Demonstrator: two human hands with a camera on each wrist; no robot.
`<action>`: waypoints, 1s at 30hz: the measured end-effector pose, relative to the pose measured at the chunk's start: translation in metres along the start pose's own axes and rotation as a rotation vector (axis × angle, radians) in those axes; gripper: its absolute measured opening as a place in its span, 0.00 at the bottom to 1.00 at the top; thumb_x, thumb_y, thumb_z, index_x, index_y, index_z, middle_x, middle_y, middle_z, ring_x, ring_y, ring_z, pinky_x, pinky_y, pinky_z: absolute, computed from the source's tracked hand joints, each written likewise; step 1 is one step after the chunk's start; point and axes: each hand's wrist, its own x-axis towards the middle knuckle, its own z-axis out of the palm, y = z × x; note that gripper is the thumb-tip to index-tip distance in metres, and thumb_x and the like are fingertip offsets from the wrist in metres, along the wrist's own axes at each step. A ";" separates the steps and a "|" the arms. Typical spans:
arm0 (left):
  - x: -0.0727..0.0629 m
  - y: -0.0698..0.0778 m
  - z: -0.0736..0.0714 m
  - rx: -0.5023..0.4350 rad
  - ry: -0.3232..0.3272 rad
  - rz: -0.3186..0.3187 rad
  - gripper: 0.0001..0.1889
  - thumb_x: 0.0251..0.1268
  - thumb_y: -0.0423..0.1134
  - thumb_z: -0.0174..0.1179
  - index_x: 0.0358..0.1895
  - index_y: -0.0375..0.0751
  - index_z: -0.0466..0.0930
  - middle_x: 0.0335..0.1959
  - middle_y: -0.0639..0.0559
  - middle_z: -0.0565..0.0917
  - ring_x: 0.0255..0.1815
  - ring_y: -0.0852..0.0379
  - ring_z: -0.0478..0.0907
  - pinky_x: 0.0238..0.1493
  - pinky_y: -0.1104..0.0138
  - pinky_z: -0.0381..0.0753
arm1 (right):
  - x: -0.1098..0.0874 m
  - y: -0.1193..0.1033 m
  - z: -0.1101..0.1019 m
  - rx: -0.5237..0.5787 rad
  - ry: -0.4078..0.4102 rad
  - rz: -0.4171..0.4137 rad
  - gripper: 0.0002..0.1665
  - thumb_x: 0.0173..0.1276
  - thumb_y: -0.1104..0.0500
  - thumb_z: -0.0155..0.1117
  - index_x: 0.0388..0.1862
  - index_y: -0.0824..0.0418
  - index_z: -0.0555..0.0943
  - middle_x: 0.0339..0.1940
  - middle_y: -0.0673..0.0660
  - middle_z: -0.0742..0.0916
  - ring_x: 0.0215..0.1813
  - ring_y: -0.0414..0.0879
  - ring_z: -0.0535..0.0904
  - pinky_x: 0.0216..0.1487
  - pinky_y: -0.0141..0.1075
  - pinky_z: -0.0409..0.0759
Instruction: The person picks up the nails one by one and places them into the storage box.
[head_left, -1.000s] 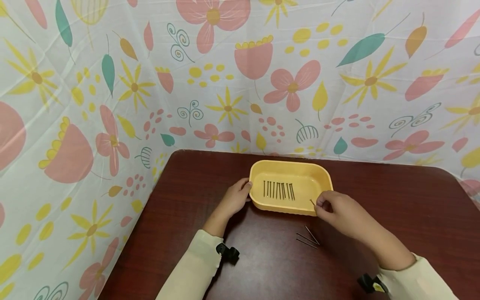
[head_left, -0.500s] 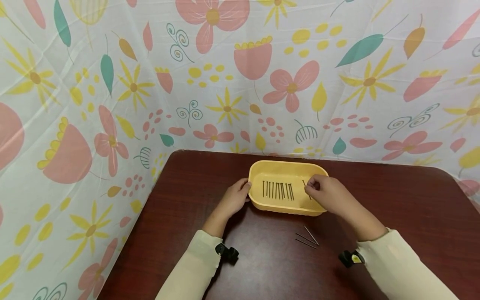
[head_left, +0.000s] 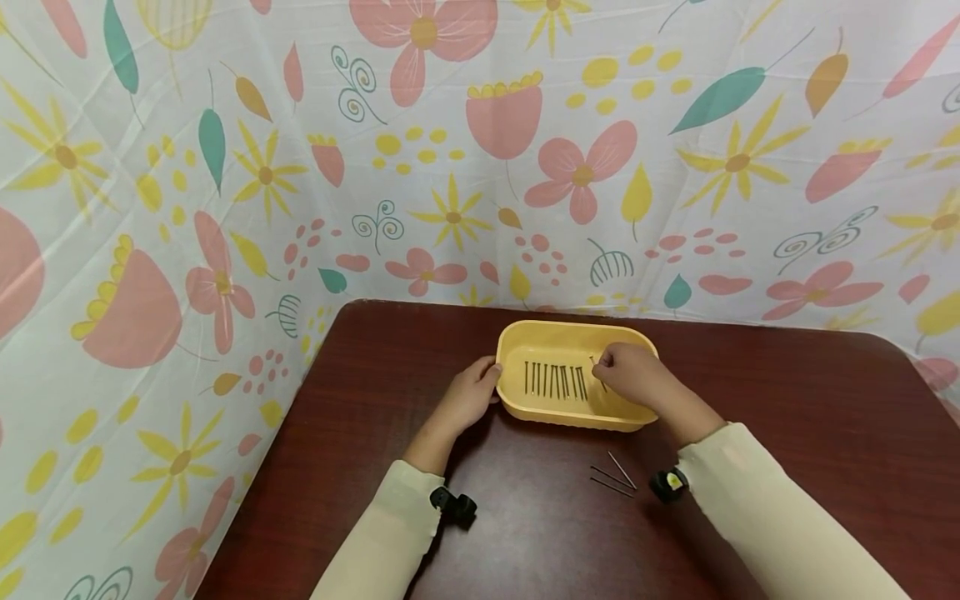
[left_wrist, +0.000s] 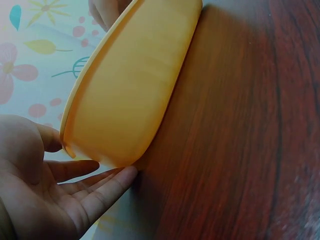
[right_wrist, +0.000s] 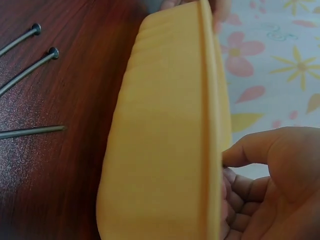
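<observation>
A yellow plastic tray stands on the table in the head view, with several nails lying side by side on its floor. My left hand holds the tray's left end, thumb over the rim and fingers against the outer wall, as the left wrist view shows. Inside the tray, just right of the row, my right hand pinches a single nail between thumb and fingertips. The right wrist view hides that nail behind the tray wall, though the curled fingers show past the rim.
Three loose nails lie on the dark wooden table in front of the tray. A flower-printed cloth hangs behind the table and along its left side. A small black camera is strapped at the left sleeve.
My right hand has carried the pinched nail leftward from the tray's right front edge to beside the row. My left hand has stayed at the tray's left end.
</observation>
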 end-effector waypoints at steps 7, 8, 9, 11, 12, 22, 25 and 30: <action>0.001 -0.001 0.001 -0.011 0.005 -0.002 0.25 0.84 0.51 0.41 0.75 0.45 0.68 0.65 0.42 0.79 0.58 0.49 0.82 0.54 0.59 0.88 | 0.014 0.000 0.007 -0.044 -0.095 0.073 0.28 0.74 0.55 0.55 0.10 0.50 0.66 0.09 0.45 0.65 0.15 0.39 0.56 0.19 0.30 0.58; 0.002 -0.001 0.001 -0.013 0.007 -0.003 0.25 0.84 0.51 0.41 0.75 0.44 0.68 0.65 0.42 0.79 0.58 0.49 0.82 0.54 0.59 0.88 | 0.015 0.000 0.008 -0.048 -0.102 0.084 0.28 0.74 0.55 0.54 0.10 0.50 0.66 0.09 0.45 0.65 0.15 0.40 0.56 0.19 0.30 0.58; 0.002 -0.001 0.001 -0.014 0.008 -0.004 0.25 0.84 0.51 0.41 0.75 0.44 0.68 0.65 0.42 0.79 0.58 0.49 0.82 0.53 0.59 0.88 | 0.017 0.000 0.009 -0.052 -0.107 0.089 0.28 0.74 0.55 0.54 0.11 0.50 0.65 0.09 0.45 0.65 0.15 0.40 0.57 0.20 0.30 0.58; 0.002 -0.001 0.001 -0.020 0.011 -0.003 0.26 0.84 0.51 0.41 0.75 0.44 0.67 0.66 0.42 0.79 0.59 0.49 0.82 0.54 0.59 0.88 | 0.018 0.000 0.011 -0.055 -0.119 0.102 0.27 0.74 0.55 0.54 0.11 0.51 0.65 0.09 0.46 0.65 0.15 0.40 0.57 0.20 0.30 0.59; 0.002 -0.001 0.001 -0.021 0.010 -0.004 0.26 0.84 0.51 0.41 0.75 0.44 0.67 0.66 0.42 0.79 0.59 0.49 0.82 0.54 0.59 0.88 | 0.019 0.000 0.011 -0.053 -0.124 0.106 0.27 0.75 0.55 0.53 0.11 0.51 0.65 0.09 0.46 0.66 0.15 0.40 0.57 0.20 0.31 0.60; 0.002 -0.001 0.001 -0.016 0.005 0.001 0.26 0.84 0.50 0.41 0.77 0.45 0.65 0.67 0.43 0.78 0.61 0.49 0.81 0.54 0.60 0.88 | 0.025 0.006 0.018 -0.082 -0.141 0.124 0.25 0.73 0.57 0.51 0.12 0.54 0.68 0.10 0.48 0.68 0.15 0.41 0.59 0.19 0.30 0.60; 0.002 0.000 0.001 -0.013 0.008 0.002 0.26 0.84 0.50 0.41 0.77 0.44 0.65 0.67 0.41 0.78 0.61 0.47 0.81 0.54 0.60 0.88 | 0.028 0.010 0.020 -0.080 -0.140 0.128 0.23 0.72 0.57 0.52 0.13 0.54 0.68 0.11 0.48 0.68 0.15 0.41 0.58 0.19 0.30 0.60; 0.001 0.002 0.001 -0.008 0.007 0.000 0.26 0.84 0.49 0.41 0.76 0.42 0.65 0.68 0.40 0.78 0.62 0.46 0.81 0.54 0.59 0.88 | 0.031 0.013 0.023 -0.087 -0.134 0.132 0.21 0.71 0.57 0.52 0.15 0.54 0.69 0.12 0.49 0.69 0.15 0.42 0.60 0.19 0.30 0.60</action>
